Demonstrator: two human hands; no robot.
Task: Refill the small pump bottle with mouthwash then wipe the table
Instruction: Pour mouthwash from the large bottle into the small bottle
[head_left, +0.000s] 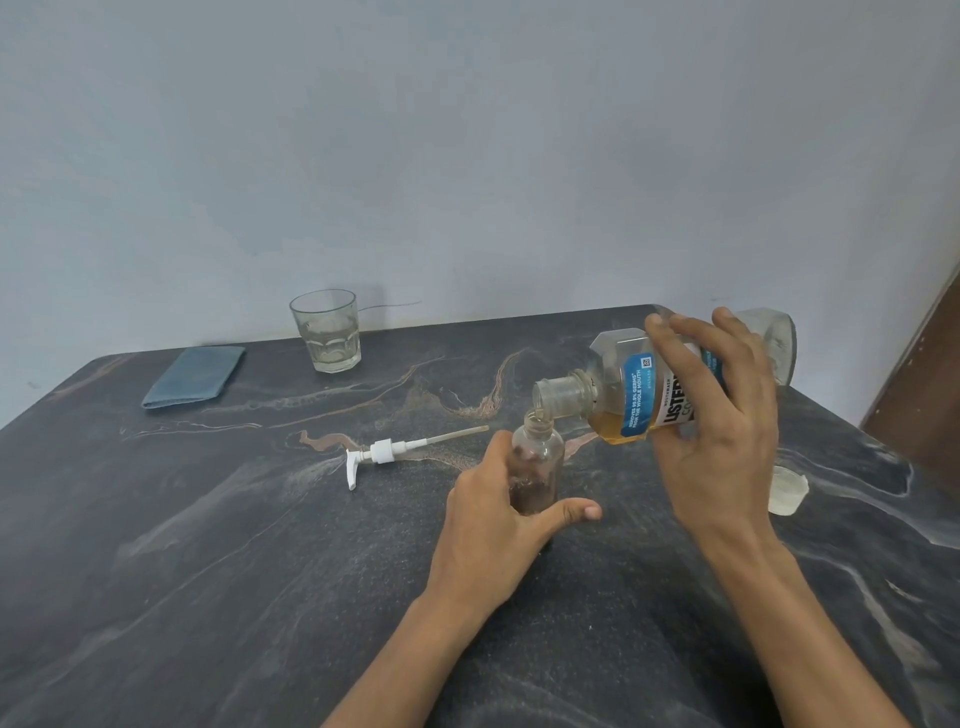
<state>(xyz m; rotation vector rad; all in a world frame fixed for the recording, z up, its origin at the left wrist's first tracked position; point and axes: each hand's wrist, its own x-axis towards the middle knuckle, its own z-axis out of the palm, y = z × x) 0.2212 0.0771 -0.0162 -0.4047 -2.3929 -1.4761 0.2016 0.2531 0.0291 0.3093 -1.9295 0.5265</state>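
We see a dark marbled table (234, 571) filling the lower two thirds of the frame, with a pale wall (467, 130) behind it.

At right of centre, our right hand (722, 415) grips the mouthwash bottle (628, 395), fingers curled over its labelled side. The bottle is tipped nearly flat, base toward the upper right, open neck pointing left and down. Amber liquid lies pooled along its lower side, and the neck sits just above the mouth of the small bottle (537, 462).

The small bottle stands upright on the table at centre frame. Our left hand (493, 525) holds it low down, fingers wrapped behind it and the thumb stretched out to the right in front of its base. We cannot tell how much liquid is inside it.

At upper left lies a folded blue cloth (195, 376), flat near the table's far edge. Right of it stands a clear glass (326, 331) close to the wall.

The white pump (387, 454) lies on its side left of the small bottle, its tube pointing right toward it but apart.

A white cap (788, 490) rests on the table at the right, just beyond our right wrist.
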